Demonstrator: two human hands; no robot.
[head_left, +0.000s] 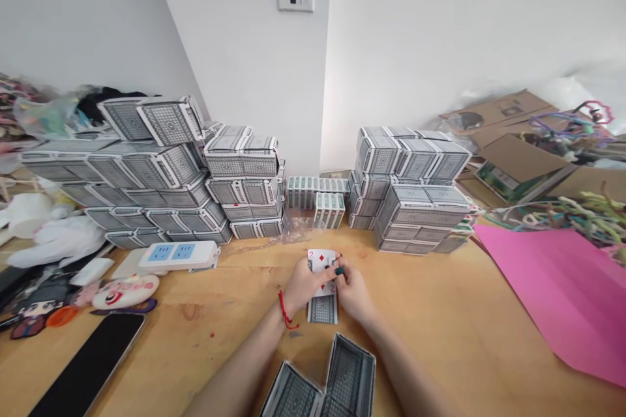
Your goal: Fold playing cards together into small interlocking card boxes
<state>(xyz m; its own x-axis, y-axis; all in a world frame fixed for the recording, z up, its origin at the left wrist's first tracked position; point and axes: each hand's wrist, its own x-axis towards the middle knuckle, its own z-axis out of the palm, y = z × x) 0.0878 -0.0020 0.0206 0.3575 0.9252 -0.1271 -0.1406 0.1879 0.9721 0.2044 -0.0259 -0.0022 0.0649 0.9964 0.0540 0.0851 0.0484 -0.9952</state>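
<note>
Both hands meet at the middle of the wooden table (440, 332). My left hand (304, 285), with a red string round its wrist, and my right hand (353, 292) are closed together on a small stack of playing cards (321, 260). A red diamond card faces up on top of that stack. Just under the hands a face-down pile of cards (323, 309) lies on the table. Near the front edge stand two opened card boxes (337, 384) with the same grey patterned back.
Tall stacks of grey card boxes stand at back left (161, 176) and back right (415, 195), with smaller green decks (317, 199) between. A white power strip (178, 254) and black phone (88, 365) lie left. Pink paper (552, 287) and cardboard boxes (513, 156) lie right.
</note>
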